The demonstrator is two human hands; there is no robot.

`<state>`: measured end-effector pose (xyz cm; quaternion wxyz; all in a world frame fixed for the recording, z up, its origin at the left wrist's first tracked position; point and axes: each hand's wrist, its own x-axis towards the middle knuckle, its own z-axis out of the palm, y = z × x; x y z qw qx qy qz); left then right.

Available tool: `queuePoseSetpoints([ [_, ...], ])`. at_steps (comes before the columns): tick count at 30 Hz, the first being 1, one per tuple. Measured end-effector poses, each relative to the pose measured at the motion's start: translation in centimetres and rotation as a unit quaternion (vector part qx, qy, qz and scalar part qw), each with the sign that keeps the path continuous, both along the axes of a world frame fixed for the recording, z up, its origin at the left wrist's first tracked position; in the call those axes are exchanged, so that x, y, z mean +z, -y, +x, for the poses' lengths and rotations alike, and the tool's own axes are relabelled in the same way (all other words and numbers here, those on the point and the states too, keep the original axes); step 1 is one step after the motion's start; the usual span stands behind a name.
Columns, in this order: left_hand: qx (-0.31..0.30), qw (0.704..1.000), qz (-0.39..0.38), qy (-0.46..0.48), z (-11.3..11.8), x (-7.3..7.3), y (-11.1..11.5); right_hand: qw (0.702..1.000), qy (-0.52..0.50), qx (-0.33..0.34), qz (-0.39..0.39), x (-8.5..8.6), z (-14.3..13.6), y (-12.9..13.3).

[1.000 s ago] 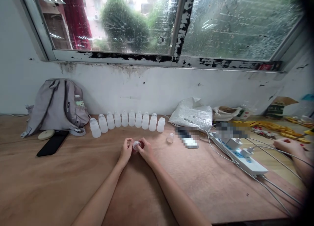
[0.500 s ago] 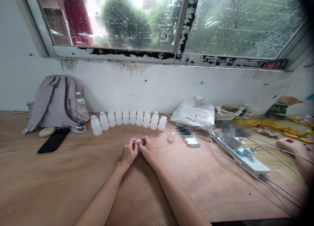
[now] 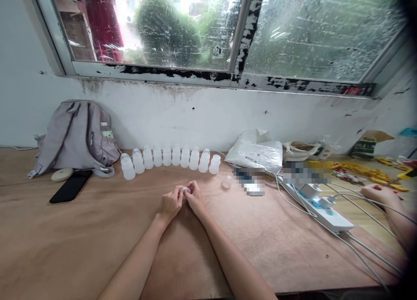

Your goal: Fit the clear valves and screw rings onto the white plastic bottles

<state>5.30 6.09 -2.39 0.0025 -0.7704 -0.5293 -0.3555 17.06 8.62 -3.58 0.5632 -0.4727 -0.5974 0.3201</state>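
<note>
Both hands meet over the wooden table, fingertips pinched together. Between them is a small whitish ring-shaped piece [image 3: 185, 189], mostly covered by the fingers. My left hand [image 3: 171, 203] closes on its left side and my right hand [image 3: 195, 197] on its right. Beyond them, several frosted baby bottles [image 3: 167, 155] stand upright in a curved row. The rightmost bottle [image 3: 214, 164] has an open neck without the clear cap seen on the others. A clear domed cap [image 3: 227, 182] sits on the table to the right of my hands.
A grey backpack [image 3: 76, 135], black phone [image 3: 71, 187] and cream round object [image 3: 62, 175] are at left. To the right are a white plastic bag [image 3: 256, 150], a power strip [image 3: 335, 222] with trailing cables, and another person's hand [image 3: 379, 195] near yellow pieces [image 3: 353, 169].
My fingers have shifted slightly around the ring-shaped piece, which both hands still hold. The view has turned a little to the right. A yellow item now shows near the other person's hand.
</note>
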Motion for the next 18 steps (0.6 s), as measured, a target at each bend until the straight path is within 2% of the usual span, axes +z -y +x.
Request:
queuePoseSetpoints([
  [7,-0.012,1.000,-0.005,-0.019,0.2,0.0,0.2,0.999,-0.028,0.026,-0.019,0.2,0.2,-0.1],
  [14,0.035,0.998,-0.055,-0.003,0.0,0.1,0.1,0.999,0.033,-0.018,-0.019,0.6,-0.2,0.3],
  [18,0.063,0.994,-0.077,0.036,-0.3,0.4,-0.1,0.999,0.028,0.006,-0.017,1.0,-0.3,0.9],
])
